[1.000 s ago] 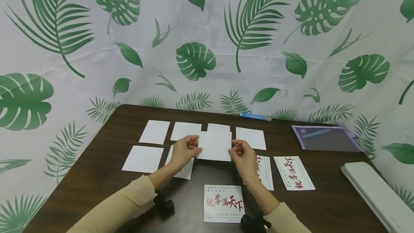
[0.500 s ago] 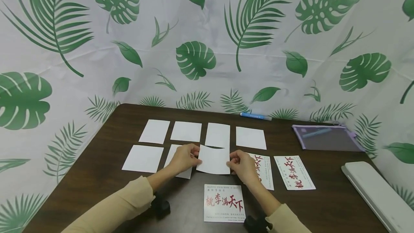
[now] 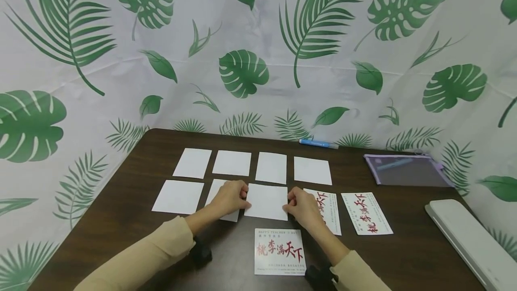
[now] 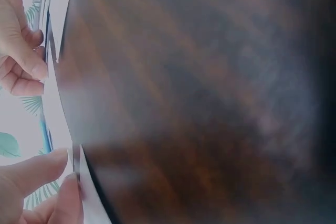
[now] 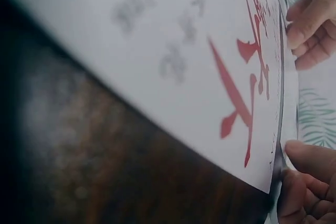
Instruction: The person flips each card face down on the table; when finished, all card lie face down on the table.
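In the head view, a blank white card is pinched flat on the table at its left edge by the left hand and at its right edge by the right hand. Seven blank cards are counted, this one included. Three printed cards are seen, one just nearer than the blank card. Right of them, a purple pouch holds a pen. In the left wrist view, thumb and finger are closed on the card's edge. In the right wrist view, red characters on a printed card fill the frame.
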`<state>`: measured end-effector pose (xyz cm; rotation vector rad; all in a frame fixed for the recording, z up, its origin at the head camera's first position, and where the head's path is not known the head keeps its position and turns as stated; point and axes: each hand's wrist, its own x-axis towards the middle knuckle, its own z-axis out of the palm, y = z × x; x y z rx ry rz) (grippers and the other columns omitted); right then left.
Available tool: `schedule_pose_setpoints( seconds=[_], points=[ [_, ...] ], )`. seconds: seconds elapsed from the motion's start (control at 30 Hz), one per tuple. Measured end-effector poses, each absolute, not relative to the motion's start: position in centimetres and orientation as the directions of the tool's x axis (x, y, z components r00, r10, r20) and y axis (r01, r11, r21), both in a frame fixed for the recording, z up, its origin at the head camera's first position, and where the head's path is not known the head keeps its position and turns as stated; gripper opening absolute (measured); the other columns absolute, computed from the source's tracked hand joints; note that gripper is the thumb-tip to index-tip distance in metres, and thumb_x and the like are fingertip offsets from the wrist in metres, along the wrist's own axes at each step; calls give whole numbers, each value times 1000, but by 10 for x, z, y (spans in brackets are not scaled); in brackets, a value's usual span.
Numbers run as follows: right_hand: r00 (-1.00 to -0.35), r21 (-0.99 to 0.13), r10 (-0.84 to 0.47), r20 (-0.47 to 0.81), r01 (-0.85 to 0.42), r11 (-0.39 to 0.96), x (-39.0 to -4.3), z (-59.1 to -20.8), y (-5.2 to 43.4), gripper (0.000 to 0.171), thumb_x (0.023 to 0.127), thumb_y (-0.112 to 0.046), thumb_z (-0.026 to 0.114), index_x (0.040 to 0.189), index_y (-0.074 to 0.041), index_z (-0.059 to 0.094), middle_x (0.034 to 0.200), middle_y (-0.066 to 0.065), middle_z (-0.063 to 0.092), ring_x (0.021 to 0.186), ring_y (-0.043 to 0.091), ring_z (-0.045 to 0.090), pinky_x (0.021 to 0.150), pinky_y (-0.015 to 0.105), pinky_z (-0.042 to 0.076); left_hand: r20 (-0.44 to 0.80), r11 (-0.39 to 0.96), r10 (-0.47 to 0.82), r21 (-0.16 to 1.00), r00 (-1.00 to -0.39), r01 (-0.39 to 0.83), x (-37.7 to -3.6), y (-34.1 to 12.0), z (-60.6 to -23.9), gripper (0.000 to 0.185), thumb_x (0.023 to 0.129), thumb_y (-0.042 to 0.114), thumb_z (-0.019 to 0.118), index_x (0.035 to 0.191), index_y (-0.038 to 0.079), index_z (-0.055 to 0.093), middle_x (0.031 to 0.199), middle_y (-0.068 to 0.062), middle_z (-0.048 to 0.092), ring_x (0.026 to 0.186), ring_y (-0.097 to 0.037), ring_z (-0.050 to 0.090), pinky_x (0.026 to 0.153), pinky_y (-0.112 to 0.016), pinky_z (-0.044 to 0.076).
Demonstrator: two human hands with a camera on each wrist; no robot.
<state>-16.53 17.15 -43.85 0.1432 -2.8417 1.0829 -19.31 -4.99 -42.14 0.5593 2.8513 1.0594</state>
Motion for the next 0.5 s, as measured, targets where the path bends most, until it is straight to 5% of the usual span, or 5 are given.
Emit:
schedule_pose_setpoints(
  seconds=[0.2, 0.5],
  points=[
    [-993, -649, -51, 108, -109, 753, -168, -428, 184, 24, 75, -6, 76, 93, 0, 62, 65, 0, 55, 53, 10, 47, 48, 22, 39, 73, 735, 369, 587, -927, 339, -199, -45, -413, 35, 68, 11, 83, 94, -3, 64, 77, -5, 61, 66, -12, 50, 60, -25, 44],
    [-995, -751, 86, 44, 24, 659, -170, -411, 245, 20, 81, -2, 70, 98, 7, 63, 72, 9, 61, 55, 13, 56, 48, 22, 48, 38, 603, 493, 705, -869, 373, -206, -7, -399, 45, 75, 17, 79, 112, -4, 62, 93, -9, 66, 81, -17, 62, 68, -25, 50]
  ],
)
